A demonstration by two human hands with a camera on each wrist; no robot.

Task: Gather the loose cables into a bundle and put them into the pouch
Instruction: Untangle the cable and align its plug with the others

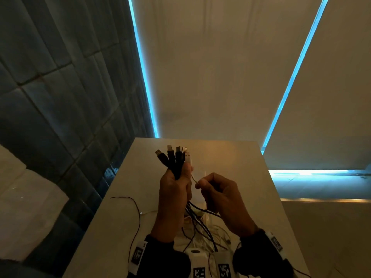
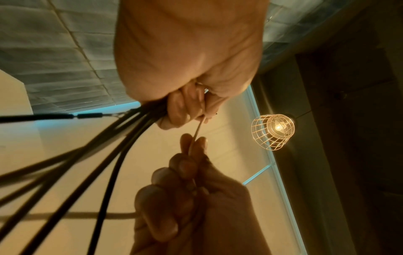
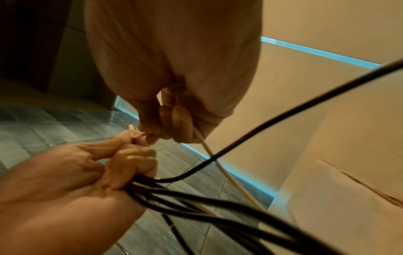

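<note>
My left hand is raised above the table and grips a bundle of cables, several black USB plugs and one white plug fanned out above the fist. The black cords hang down from the fist to the table. My right hand, just to the right, pinches a thin white cable that runs up into the left fist; the same white cable trails below the right hand in the right wrist view. No pouch is in view.
A tangle of white and black cables lies on the pale table under my hands, and a thin dark wire loops to the left. Tiled wall at left, window blinds behind, a caged lamp overhead.
</note>
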